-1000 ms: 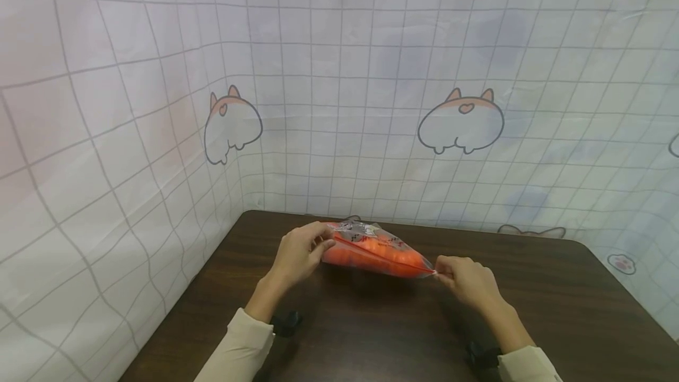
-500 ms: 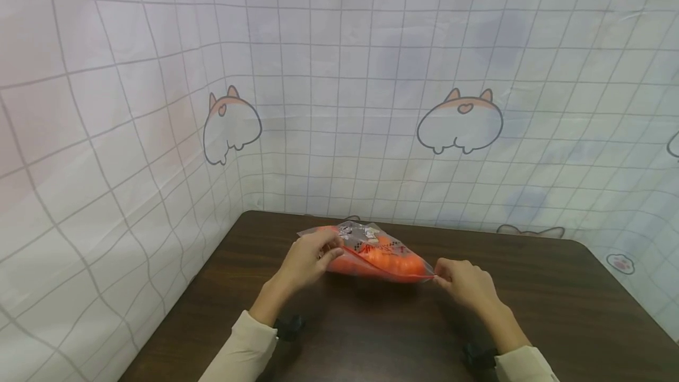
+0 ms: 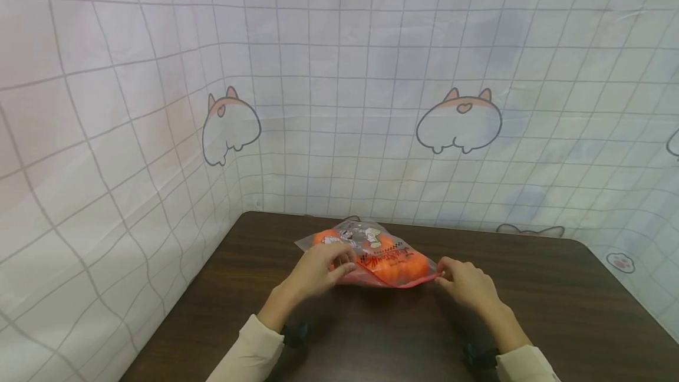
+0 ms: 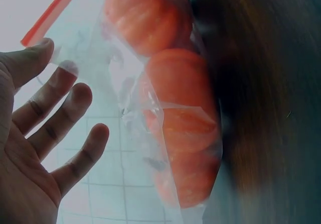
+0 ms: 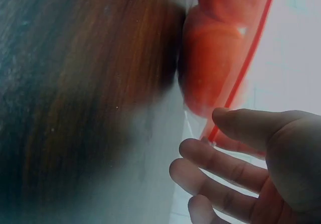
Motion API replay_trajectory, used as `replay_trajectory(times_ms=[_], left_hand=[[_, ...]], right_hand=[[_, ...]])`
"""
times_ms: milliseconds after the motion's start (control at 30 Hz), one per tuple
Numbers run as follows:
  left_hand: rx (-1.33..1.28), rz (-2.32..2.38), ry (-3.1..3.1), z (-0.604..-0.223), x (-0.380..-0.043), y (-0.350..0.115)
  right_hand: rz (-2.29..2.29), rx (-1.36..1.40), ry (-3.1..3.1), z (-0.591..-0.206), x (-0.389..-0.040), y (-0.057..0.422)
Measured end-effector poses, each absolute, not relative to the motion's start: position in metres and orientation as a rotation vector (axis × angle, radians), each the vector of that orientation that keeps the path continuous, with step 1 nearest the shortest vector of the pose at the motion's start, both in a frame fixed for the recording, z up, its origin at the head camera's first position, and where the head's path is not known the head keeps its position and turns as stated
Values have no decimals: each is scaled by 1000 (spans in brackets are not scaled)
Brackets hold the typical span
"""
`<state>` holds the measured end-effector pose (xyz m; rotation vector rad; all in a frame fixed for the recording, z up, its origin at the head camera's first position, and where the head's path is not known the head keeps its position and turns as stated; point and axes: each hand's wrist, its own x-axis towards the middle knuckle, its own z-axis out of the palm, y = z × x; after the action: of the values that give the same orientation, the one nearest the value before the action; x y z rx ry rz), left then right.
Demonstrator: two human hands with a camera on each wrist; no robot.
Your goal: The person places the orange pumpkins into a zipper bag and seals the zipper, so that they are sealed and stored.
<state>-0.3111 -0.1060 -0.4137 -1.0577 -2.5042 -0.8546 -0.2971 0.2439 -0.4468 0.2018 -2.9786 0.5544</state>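
Observation:
A clear printed zip bag [image 3: 371, 243] with a red strip [image 5: 253, 48] along its mouth lies toward the back of the table. Inside are several orange, ribbed round things [image 4: 180, 83] that look like small pumpkins. At the mouth's left part, my left hand [image 3: 317, 271] pinches the film by the red strip between thumb and forefinger, the other fingers spread apart. My right hand [image 3: 469, 283] pinches the right end of the strip with thumb and forefinger. Between the hands the red edge sags in a curve.
The dark wooden table [image 3: 361, 335] extends to both sides and toward me. Behind it and on the left hangs white grid-patterned cloth [image 3: 329, 152] with cartoon dogs. Dark wrist-worn devices [image 3: 480, 355] sit below the cuffs.
My left hand has slid rightward and slightly toward me along the bag's mouth. The bag has flattened, showing more of its printed face, and its taut red edge now sags. The right hand has barely moved.

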Motion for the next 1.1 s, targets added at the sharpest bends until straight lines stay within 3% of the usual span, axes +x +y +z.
replay_trajectory(times_ms=[1100], left_hand=[[-1322,-580,-2680,-441,-295,-67]], right_hand=[[774,294,-2961,-437,-295,257]])
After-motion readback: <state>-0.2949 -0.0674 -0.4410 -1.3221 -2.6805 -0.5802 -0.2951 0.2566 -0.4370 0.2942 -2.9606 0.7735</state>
